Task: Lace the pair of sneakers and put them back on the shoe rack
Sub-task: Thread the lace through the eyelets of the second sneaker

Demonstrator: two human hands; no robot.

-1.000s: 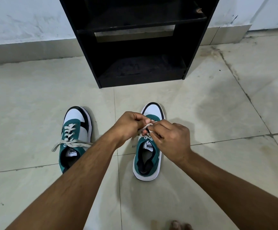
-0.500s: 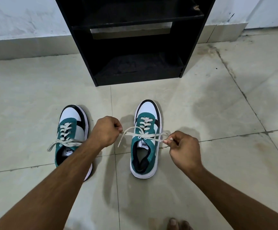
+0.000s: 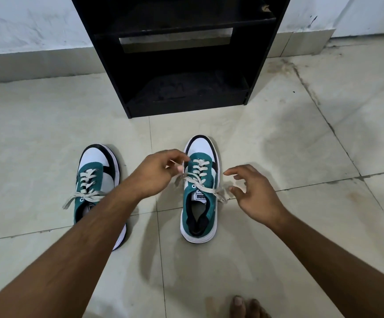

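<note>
Both my hands hang over the right sneaker (image 3: 199, 198) on the tiled floor (image 3: 278, 249): right hand (image 3: 253, 191) spread open beside the loose lace end, left hand (image 3: 161, 171) pinching the other lace (image 3: 175, 162) between fingertips. Left of it stands the second sneaker (image 3: 94, 180), laced. Beyond both stands the black shoe rack (image 3: 186, 65), against the wall.

Left sneaker (image 3: 94, 180) heel hidden under forearm (image 3: 90, 226).

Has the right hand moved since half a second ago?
Yes. The right hand has let go of the lace end and opened beside the right-side sneaker.
</note>
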